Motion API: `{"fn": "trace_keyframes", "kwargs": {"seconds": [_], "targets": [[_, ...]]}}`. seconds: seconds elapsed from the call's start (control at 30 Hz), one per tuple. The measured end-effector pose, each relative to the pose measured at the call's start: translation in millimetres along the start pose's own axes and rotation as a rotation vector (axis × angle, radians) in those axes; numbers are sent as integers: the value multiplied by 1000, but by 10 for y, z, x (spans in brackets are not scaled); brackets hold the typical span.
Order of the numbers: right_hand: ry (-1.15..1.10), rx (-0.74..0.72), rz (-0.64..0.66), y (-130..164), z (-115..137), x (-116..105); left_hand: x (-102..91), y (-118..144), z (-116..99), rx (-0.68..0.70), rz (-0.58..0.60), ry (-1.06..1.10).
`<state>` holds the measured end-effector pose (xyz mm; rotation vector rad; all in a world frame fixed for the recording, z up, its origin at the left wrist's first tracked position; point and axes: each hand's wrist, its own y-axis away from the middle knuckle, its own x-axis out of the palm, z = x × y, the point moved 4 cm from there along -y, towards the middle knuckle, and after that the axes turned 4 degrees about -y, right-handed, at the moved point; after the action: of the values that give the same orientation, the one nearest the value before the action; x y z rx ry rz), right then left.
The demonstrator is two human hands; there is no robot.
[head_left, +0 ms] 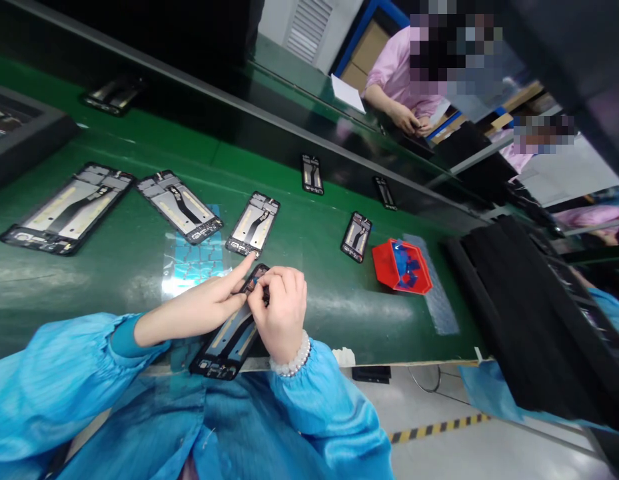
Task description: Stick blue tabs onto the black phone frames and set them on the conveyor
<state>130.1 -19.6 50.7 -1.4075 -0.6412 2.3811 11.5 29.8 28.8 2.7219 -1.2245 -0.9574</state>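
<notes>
Working on a phone frame (232, 337) at the near edge of the green counter (339, 300), its near end reaching just over that edge. Left hand (209, 307) resting on the frame's far left side, index finger stretched out toward the far end, other fingers curled loosely, so not clamped on anything, only pressing. Right hand (279, 313) closed together at the frame's far end, fingertips pinched on something small there; what exactly, cannot tell, too small and hidden by the fingers.

Looks thin, light and stiff, but probably fragile: open cut-outs, a dark flex strip along the middle, gold-coloured areas beside it. Better held by the long outer rails, not by the middle. Smooth counter, so likely easy to slide when pushed from one side.

Just beyond the hands, a clear sheet of small blue stickers (194, 260), touching or nearly touching the left index finger. Further away, a row of other frames (182, 205) lying flat, well apart from each other. To the right, a red bin (389, 270) with blue scraps inside, near but not touching anything. Far right, a black stack of trays (529, 313).

Open room mostly to the right of the hands, between them and the red bin. Little room on the near side: counter edge directly under the frame. On the far side, another person (396, 73) in pink at a separate line.
</notes>
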Motion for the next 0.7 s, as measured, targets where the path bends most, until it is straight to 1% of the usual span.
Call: {"fn": "trace_keyframes", "kwargs": {"seconds": [0.13, 0.2, 0.23, 0.3, 0.37, 0.4, 0.43, 0.47, 0.5, 0.53, 0.57, 0.63, 0.7], "targets": [[-6, 85, -73, 72, -10, 17, 21, -6, 35, 3, -37, 54], [36, 115, -143, 122, -90, -53, 6, -14, 111, -22, -101, 69], [67, 128, -180, 142, -176, -131, -10, -19, 154, -35, -146, 79], [145, 153, -263, 158, -460, -400, -41, -34, 228, -53, -215, 118], [255, 238, -387, 129, -892, -818, -54, -52, 265, -74, -232, 163], [328, 340, -466, 103, -1148, -1062, -57, -60, 266, -85, -234, 179], [412, 500, -547, 78, -1417, -1309, -62, -66, 256, -97, -243, 186], [497, 668, -555, 40, -1675, -1516, -69, -70, 238, -110, -257, 185], [556, 797, -507, -15, -1902, -1676, -77, -75, 211, -119, -276, 182], [572, 869, -451, -79, -2086, -1790, -87, -80, 178, -117, -295, 188], [571, 907, -374, -143, -2230, -1854, -94, -88, 139, -103, -303, 204], [527, 902, -237, -241, -2396, -1864, -107, -105, 63, -64, -302, 245], [491, 890, -139, -273, -2458, -1802, -118, -116, 27, -61, -298, 249]]}}
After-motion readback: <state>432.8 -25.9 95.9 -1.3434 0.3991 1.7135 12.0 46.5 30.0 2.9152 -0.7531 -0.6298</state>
